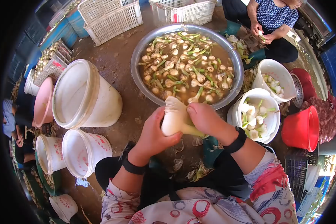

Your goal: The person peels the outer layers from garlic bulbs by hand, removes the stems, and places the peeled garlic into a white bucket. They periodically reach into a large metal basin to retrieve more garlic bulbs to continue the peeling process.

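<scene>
A fresh garlic bulb [171, 121] with a pale green stem is held in front of me, near the close rim of a wide metal basin [135, 71]. My left hand [152, 131] is wrapped round the bulb's left side. On the stem side, my right hand [206, 118] is closed on the same garlic, its thumb pressed near a loose flap of outer skin that stands up at the top. Brown water fills the basin, with many unpeeled garlic bulbs [199, 76] floating in it. Cleaned white bulbs lie in a white bucket [233, 115] to the right.
Another person [276, 15] sits at the upper right, holding a garlic. A second white bucket [263, 67] and a red bucket [300, 128] stand to the right. Large white buckets [106, 100] are on the left. Plastic crates [114, 22] line the back. Peelings [198, 172] litter the floor.
</scene>
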`<state>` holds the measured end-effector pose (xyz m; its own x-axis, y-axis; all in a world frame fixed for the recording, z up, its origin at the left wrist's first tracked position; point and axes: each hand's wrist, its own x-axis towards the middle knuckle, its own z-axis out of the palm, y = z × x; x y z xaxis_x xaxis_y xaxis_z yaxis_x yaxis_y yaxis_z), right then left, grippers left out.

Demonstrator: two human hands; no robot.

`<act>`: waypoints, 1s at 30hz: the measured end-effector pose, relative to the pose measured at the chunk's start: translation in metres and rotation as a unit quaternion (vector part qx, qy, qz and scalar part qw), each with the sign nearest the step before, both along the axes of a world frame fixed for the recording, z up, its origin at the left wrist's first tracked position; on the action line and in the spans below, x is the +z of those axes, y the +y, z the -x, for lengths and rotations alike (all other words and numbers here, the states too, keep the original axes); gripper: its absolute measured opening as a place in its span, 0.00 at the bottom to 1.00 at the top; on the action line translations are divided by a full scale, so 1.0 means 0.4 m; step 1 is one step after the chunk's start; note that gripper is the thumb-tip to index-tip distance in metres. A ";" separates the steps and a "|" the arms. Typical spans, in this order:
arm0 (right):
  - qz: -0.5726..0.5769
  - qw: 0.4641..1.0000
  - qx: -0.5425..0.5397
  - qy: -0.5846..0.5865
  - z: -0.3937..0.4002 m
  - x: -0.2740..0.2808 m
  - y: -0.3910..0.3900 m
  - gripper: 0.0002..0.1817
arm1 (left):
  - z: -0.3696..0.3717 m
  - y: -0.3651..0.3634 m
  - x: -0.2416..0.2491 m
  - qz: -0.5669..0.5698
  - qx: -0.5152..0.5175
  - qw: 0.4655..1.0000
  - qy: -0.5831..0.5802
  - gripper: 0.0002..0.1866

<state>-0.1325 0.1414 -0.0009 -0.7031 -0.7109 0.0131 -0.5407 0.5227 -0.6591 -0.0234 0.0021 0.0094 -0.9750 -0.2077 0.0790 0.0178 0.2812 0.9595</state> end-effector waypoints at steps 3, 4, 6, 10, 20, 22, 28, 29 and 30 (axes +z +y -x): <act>-0.002 0.981 -0.014 -0.196 0.022 -0.020 0.001 0.12 | -0.009 -0.008 -0.001 -0.088 -0.032 0.995 -0.037 0.34; 0.067 0.956 -0.024 -0.285 0.031 -0.042 0.003 0.12 | -0.014 -0.008 -0.013 -0.185 -0.026 0.981 -0.054 0.36; 0.137 0.919 -0.030 -0.368 0.041 -0.057 0.007 0.12 | -0.019 -0.004 -0.030 -0.278 -0.020 0.958 -0.064 0.38; 0.281 0.886 -0.091 -0.357 0.049 -0.035 0.023 0.10 | -0.013 -0.008 -0.043 -0.514 -0.077 0.854 0.008 0.37; 0.382 0.840 -0.238 -0.304 0.094 -0.040 0.021 0.11 | 0.008 -0.008 -0.069 -0.504 0.045 0.859 -0.081 0.22; 0.422 0.805 -0.232 -0.348 0.075 0.000 -0.005 0.12 | -0.003 -0.076 -0.051 -0.611 0.058 0.789 -0.016 0.19; -0.218 0.967 0.113 -0.074 -0.045 -0.168 0.008 0.16 | -0.003 -0.343 0.054 -0.680 0.291 0.592 0.320 0.20; -0.231 0.956 0.170 -0.056 -0.065 -0.182 0.003 0.17 | -0.025 -0.375 0.062 -0.702 0.292 0.549 0.346 0.20; -0.238 0.951 0.190 -0.059 -0.074 -0.182 -0.009 0.17 | -0.043 -0.369 0.059 -0.698 0.309 0.540 0.355 0.20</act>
<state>-0.1027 0.1377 -0.0737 -0.3715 -0.8194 -0.4365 -0.6873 0.5588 -0.4640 -0.0061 -0.1456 0.0328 -0.5123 -0.8162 -0.2672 0.8368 -0.5443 0.0583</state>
